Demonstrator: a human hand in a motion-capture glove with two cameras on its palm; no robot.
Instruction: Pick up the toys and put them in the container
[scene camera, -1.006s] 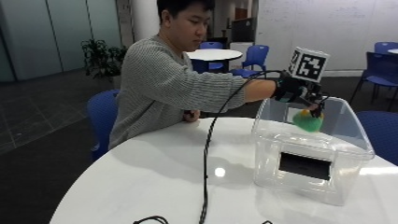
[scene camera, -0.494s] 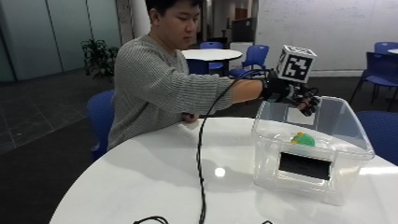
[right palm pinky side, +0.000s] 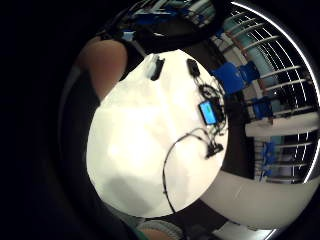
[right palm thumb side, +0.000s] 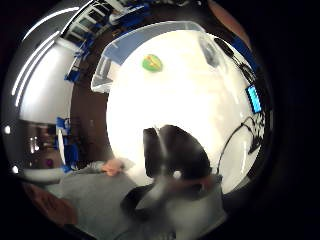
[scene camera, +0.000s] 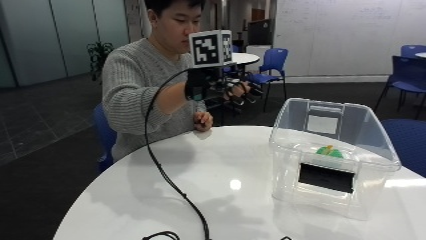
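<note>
One green-and-yellow toy (scene camera: 329, 151) lies on the floor of the clear plastic container (scene camera: 293, 150), which stands on the round white surface (scene camera: 200, 190) at its far side from the seated person. I read the black-gloved right hand (scene camera: 229, 90) as raised above the surface, well apart from the container and on the person's side of it. The fingers (scene camera: 247, 93) look loosely spread and hanging, and the grip holds nothing that I can see. The bare hand (scene camera: 202, 121) rests at the near rim of the surface, touching none of the task's things.

From the thumb-side palm view, the toy shows as a small green shape inside the container's walls, with bare white around it. The little-finger-side view looks down on the surface and shows a dark cable (right palm pinky side: 170, 165), a small device with a lit blue screen (right palm pinky side: 207, 112) and a few dark objects near the far rim. I cannot tell whether any of these is a toy.

My judgement: the hand is between drops, empty and free for the next pick. I can find no second toy on the surface in any view, so the next move calls first for locating one. If one lies out of sight, the hand must go to it, close the grip round it and carry it over the container's open top.
</note>
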